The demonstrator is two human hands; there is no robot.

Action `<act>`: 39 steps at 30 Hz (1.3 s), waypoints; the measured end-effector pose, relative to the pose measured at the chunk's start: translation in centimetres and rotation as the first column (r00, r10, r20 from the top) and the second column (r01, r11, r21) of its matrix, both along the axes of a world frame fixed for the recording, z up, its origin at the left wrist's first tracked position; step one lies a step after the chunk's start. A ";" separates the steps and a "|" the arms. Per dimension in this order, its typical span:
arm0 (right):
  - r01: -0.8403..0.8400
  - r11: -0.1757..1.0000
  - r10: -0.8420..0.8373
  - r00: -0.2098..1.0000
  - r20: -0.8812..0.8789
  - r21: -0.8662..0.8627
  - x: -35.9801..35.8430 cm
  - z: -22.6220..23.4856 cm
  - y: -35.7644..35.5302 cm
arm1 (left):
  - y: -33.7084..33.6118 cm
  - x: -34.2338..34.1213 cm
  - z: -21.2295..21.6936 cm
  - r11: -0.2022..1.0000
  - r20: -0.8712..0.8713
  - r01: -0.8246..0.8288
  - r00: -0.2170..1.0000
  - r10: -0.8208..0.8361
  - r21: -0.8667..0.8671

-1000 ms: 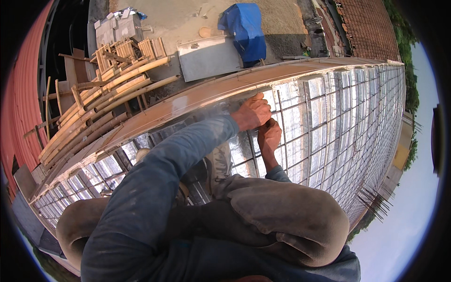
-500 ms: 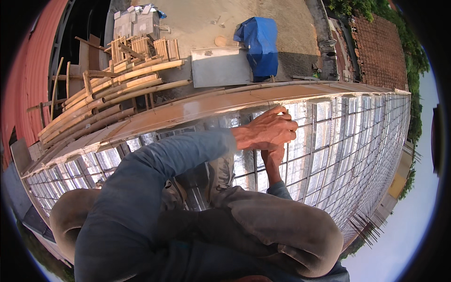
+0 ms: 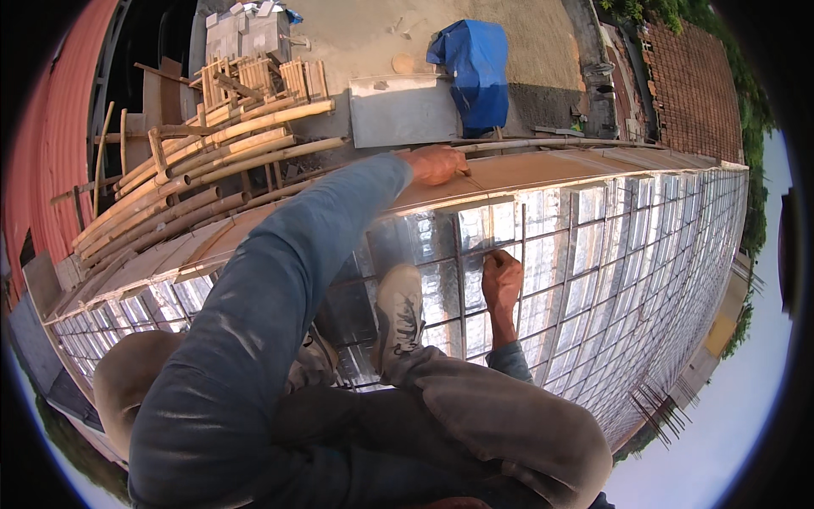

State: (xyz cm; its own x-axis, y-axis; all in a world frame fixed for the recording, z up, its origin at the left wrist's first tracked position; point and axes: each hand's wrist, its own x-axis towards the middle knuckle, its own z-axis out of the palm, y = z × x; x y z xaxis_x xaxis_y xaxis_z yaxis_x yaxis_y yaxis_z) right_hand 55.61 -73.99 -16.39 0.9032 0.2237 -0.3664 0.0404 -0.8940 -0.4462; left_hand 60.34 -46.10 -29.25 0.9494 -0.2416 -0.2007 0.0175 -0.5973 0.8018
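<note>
While crouched on the foil-backed roof frame (image 3: 593, 254), keep left hand (image 3: 437, 164) pressed palm-down, fingers loosely spread, on the brown board (image 3: 543, 168) along the top edge; keep right hand (image 3: 500, 280) closed around a thin batten (image 3: 462, 280) lower down. Shift weight slowly, feet on battens only.

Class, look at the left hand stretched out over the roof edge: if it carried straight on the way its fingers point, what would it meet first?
Probably the thin pole lying along the brown edge board beside the left hand; depth is unclear.
</note>
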 end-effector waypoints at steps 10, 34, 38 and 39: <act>-0.230 0.927 0.274 0.954 0.117 -0.296 -0.3 0.7 0.4 | 1.0 -1.3 1.1 0.926 0.048 -0.052 0.996 0.075 -0.373; -0.343 0.898 0.389 0.912 0.131 -0.277 0.1 -2.8 -3.0 | -0.1 0.4 5.8 0.882 0.133 0.046 0.991 0.019 -0.469; -0.426 0.901 0.434 0.885 0.170 -0.082 1.0 -3.4 -4.3 | 2.4 1.8 9.1 0.971 0.064 0.180 0.983 -0.172 -0.155; -0.421 0.907 0.420 0.902 0.103 -0.007 1.7 -3.3 -4.6 | 2.9 2.4 11.1 0.985 0.148 0.074 0.988 -0.051 -0.154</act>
